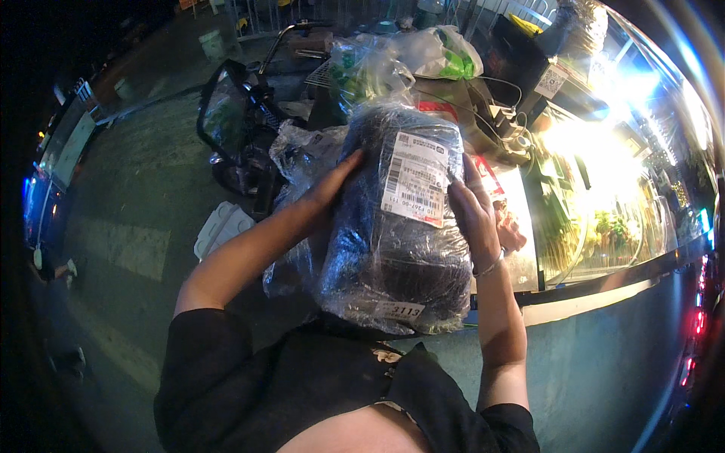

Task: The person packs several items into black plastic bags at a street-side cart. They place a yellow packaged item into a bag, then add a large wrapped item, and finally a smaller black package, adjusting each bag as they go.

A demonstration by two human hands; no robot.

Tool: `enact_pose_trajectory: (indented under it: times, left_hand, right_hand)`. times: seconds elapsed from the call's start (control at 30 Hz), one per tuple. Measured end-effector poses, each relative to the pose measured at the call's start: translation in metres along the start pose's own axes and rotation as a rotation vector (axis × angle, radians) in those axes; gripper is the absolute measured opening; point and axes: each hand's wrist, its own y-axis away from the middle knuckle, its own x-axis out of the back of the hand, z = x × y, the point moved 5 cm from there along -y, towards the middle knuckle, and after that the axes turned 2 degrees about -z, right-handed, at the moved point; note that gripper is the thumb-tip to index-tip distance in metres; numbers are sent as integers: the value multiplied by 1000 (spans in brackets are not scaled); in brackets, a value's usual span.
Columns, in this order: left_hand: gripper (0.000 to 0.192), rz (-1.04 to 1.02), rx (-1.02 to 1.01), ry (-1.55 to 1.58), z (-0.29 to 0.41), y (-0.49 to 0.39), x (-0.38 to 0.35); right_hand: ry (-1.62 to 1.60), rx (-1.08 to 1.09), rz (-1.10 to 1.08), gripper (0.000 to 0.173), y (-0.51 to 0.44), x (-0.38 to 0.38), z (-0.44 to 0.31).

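A large dark parcel (354,243), wrapped in clear plastic film, is held upright close before my body. A white shipping label (416,175) with printed codes is stuck to its face, and a smaller label (400,310) sits near its bottom edge. My left hand (345,175) presses on the parcel's left side, its fingers partly hidden. On the other side my right hand (477,210) grips the right edge near the shipping label, with a band (490,263) around the wrist. Loose clear plastic (303,150) hangs by the parcel's left side.
At right stands a brightly lit glass display case (600,226) with skewers and greens. Behind the parcel are plastic bags (447,54) and a power strip (510,127) with cables. A scooter mirror (224,110) and a white foam box (222,229) are at left.
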Motion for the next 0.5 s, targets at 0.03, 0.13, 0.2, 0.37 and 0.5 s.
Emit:
enact_pose_trajectory:
  times: [0.03,0.13,0.2,0.37,0.5]
  left_hand:
    - [76,24,-3,-18,-1,2,1]
    - [75,53,22,47,-3,6,1]
    - [74,97,19,22,-2,9,1]
    - [74,88,-3,6,0,10,1]
    - [74,84,-26,47,-2,10,1]
  right_hand:
    - [1,-2,15,66,2,-3,-2]
    - [-19,14,10,64,0,1,2]
    - [-15,18,30,64,1,1,4]
    - [23,59,44,65,0,5,7]
    - [23,57,49,64,2,3,5]
